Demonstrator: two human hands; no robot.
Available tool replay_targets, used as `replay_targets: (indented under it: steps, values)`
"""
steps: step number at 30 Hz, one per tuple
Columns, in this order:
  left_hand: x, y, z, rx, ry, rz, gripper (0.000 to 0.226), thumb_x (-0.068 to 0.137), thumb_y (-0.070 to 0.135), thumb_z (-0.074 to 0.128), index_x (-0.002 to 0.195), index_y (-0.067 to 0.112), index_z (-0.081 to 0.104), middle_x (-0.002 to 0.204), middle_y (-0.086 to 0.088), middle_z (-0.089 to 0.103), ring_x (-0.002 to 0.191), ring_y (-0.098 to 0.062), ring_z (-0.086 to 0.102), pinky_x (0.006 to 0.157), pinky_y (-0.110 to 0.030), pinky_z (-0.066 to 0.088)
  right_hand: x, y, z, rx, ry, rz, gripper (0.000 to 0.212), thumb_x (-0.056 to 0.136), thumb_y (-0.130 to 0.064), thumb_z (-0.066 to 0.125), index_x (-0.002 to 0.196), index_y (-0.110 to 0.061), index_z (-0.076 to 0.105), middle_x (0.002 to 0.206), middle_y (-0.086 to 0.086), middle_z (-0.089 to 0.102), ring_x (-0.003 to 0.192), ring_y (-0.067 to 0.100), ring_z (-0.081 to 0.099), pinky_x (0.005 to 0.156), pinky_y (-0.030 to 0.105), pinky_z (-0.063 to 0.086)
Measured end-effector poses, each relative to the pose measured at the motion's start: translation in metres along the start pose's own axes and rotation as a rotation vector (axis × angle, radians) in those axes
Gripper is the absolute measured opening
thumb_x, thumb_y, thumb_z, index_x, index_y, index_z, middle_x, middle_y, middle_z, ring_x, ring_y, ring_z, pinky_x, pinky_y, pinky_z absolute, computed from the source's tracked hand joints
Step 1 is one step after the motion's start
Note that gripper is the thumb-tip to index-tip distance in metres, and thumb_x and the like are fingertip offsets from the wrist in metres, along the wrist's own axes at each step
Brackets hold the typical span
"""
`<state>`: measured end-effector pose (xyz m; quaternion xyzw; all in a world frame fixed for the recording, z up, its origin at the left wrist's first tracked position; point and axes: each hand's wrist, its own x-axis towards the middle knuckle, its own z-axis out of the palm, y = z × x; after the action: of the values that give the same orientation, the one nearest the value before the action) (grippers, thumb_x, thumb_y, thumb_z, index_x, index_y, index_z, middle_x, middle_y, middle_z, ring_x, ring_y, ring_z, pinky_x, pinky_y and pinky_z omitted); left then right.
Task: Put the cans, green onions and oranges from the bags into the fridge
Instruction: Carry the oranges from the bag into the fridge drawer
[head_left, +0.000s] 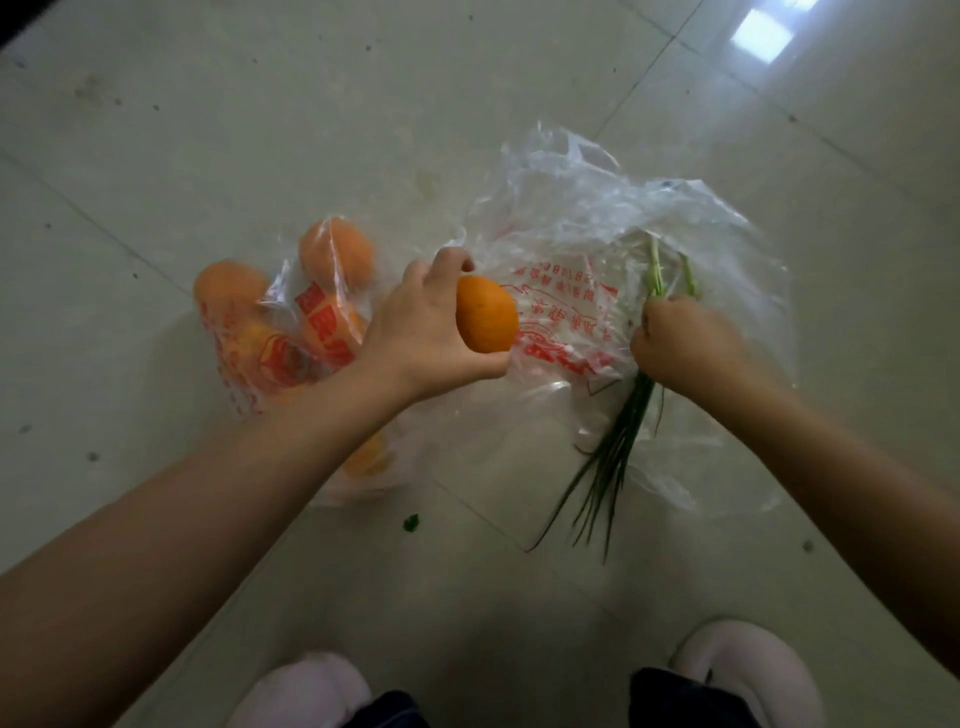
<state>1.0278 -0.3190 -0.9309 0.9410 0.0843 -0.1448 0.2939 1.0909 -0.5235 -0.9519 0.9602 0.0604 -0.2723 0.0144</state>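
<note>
My left hand (423, 332) grips an orange (485, 313) above the floor, between the two bags. My right hand (685, 345) is curled round a bunch of green onions (613, 457); the pale root ends stick out above the fist and the long green leaves hang down toward me. On the left lies a clear plastic bag with red print (249, 358) holding several more oranges (336, 252). A larger crumpled clear bag with red print (582, 228) lies on the right, under and behind my right hand. No cans are in view.
Pale tiled floor (260, 130) all around the bags. My two feet in white slippers (748, 670) stand at the bottom edge. A small green scrap (411, 522) lies on the floor in front of my left foot.
</note>
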Motion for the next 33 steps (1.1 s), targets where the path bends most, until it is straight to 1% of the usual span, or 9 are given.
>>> replay_targets:
  steps: [4, 8, 11, 15, 17, 23, 26, 28, 33]
  values:
    - [0.003, 0.012, 0.017, -0.229, -0.134, -0.038, 0.071, 0.071, 0.032, 0.078, 0.130, 0.027, 0.039, 0.130, -0.009, 0.041, 0.097, -0.016, 0.042, 0.080, -0.025, 0.038, 0.013, 0.007, 0.020, 0.298, 0.016, 0.333, 0.044, 0.094, -0.017, 0.045, 0.131, 0.004, 0.036, 0.134, 0.022, 0.043, 0.123, 0.036, 0.045, 0.100, 0.042, 0.041]
    - [0.003, 0.019, 0.034, -0.278, -0.136, -0.044, 0.063, 0.068, 0.025, 0.081, 0.105, 0.026, 0.031, 0.114, -0.002, 0.032, 0.097, -0.017, 0.040, 0.077, -0.024, 0.038, 0.024, 0.009, 0.039, 0.491, 0.085, 0.411, 0.062, 0.088, -0.019, 0.058, 0.136, 0.006, 0.027, 0.139, 0.024, 0.038, 0.129, 0.037, 0.039, 0.107, 0.041, 0.037]
    - [0.000, 0.020, 0.037, -0.297, -0.132, -0.018, 0.065, 0.068, 0.022, 0.081, 0.102, 0.024, 0.026, 0.111, 0.002, 0.028, 0.099, -0.016, 0.041, 0.077, -0.023, 0.039, 0.026, 0.009, 0.036, 0.659, 0.134, 0.454, 0.050, 0.087, -0.007, 0.057, 0.130, 0.003, 0.034, 0.126, 0.020, 0.050, 0.118, 0.035, 0.049, 0.091, 0.037, 0.045]
    - [0.000, 0.016, 0.033, -0.332, -0.104, 0.003, 0.063, 0.071, 0.020, 0.079, 0.103, 0.023, 0.024, 0.110, 0.004, 0.030, 0.097, -0.016, 0.042, 0.066, -0.018, 0.041, 0.026, 0.006, 0.024, 0.878, 0.038, 0.462, 0.024, 0.085, -0.006, 0.055, 0.109, -0.003, 0.054, 0.083, 0.010, 0.051, 0.066, 0.020, 0.053, 0.056, 0.026, 0.044]
    - [0.002, 0.017, 0.030, -0.330, -0.078, 0.016, 0.064, 0.071, 0.021, 0.080, 0.111, 0.022, 0.030, 0.112, 0.003, 0.033, 0.098, -0.015, 0.041, 0.070, -0.021, 0.041, 0.023, 0.005, 0.016, 0.992, -0.043, 0.468, 0.014, 0.086, -0.006, 0.054, 0.100, -0.006, 0.053, 0.068, 0.007, 0.049, 0.054, 0.015, 0.048, 0.051, 0.024, 0.044]
    - [0.025, 0.027, 0.013, -0.170, -0.110, 0.133, 0.076, 0.069, 0.022, 0.080, 0.134, 0.015, 0.042, 0.136, -0.007, 0.042, 0.118, -0.019, 0.045, 0.086, -0.021, 0.035, -0.007, 0.003, -0.003, 0.566, -0.137, 0.145, 0.032, 0.096, -0.025, 0.044, 0.124, -0.010, 0.047, 0.062, -0.001, 0.041, 0.048, 0.011, 0.040, 0.042, 0.020, 0.034]
    - [0.040, 0.035, 0.004, -0.100, -0.115, 0.163, 0.079, 0.071, 0.022, 0.078, 0.139, 0.017, 0.038, 0.148, -0.007, 0.032, 0.132, -0.024, 0.038, 0.097, -0.029, 0.038, -0.017, 0.001, -0.012, 0.387, -0.154, -0.031, 0.019, 0.096, -0.020, 0.043, 0.103, -0.005, 0.052, 0.066, 0.001, 0.047, 0.054, 0.015, 0.047, 0.048, 0.021, 0.037]
    - [0.048, 0.038, -0.002, -0.080, -0.124, 0.164, 0.080, 0.071, 0.021, 0.078, 0.140, 0.018, 0.036, 0.153, -0.008, 0.023, 0.139, -0.024, 0.030, 0.104, -0.030, 0.035, -0.023, 0.004, -0.020, 0.383, -0.209, -0.067, 0.011, 0.096, -0.017, 0.042, 0.092, -0.008, 0.047, 0.068, 0.001, 0.051, 0.055, 0.013, 0.052, 0.049, 0.018, 0.042]
    - [0.053, 0.033, -0.015, -0.114, -0.119, 0.168, 0.072, 0.070, 0.014, 0.079, 0.133, 0.015, 0.044, 0.142, -0.008, 0.034, 0.124, -0.022, 0.041, 0.089, -0.020, 0.031, -0.033, 0.021, -0.034, 0.614, -0.277, -0.068, 0.004, 0.094, -0.014, 0.047, 0.092, -0.010, 0.046, 0.066, 0.002, 0.046, 0.048, 0.011, 0.044, 0.039, 0.014, 0.038]
